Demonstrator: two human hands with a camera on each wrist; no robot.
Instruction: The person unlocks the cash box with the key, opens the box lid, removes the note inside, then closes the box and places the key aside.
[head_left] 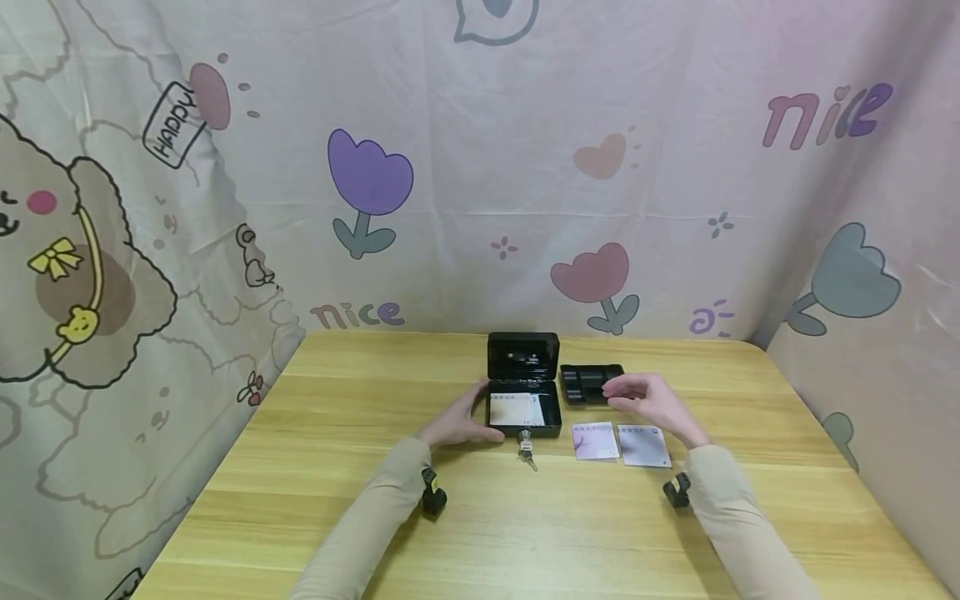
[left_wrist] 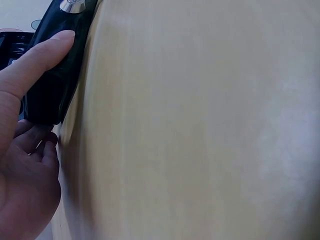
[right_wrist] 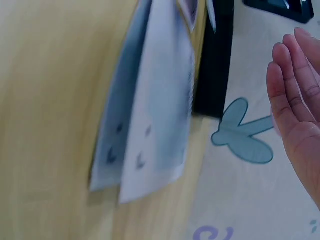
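Observation:
A black cash box (head_left: 553, 417) stands with its lid raised, and a printed paper slip (head_left: 516, 410) lies inside. Keys (head_left: 527, 454) hang from the lock at its front. My left hand (head_left: 462, 421) grips the box's left side, thumb (left_wrist: 55, 47) across the front face and fingers round the end. My right hand (head_left: 651, 398), fingers loosely extended and holding nothing, hovers by the right end of a black compartment tray (head_left: 583, 385). In the right wrist view the fingers (right_wrist: 281, 95) show beyond the paper.
Two small stacks of printed paper, a pinkish one (head_left: 595, 442) and a bluish-white one (head_left: 645, 447), lie in front of the tray on the wooden table (head_left: 525, 533). A patterned cloth (head_left: 465, 167) hangs behind the table's far edge.

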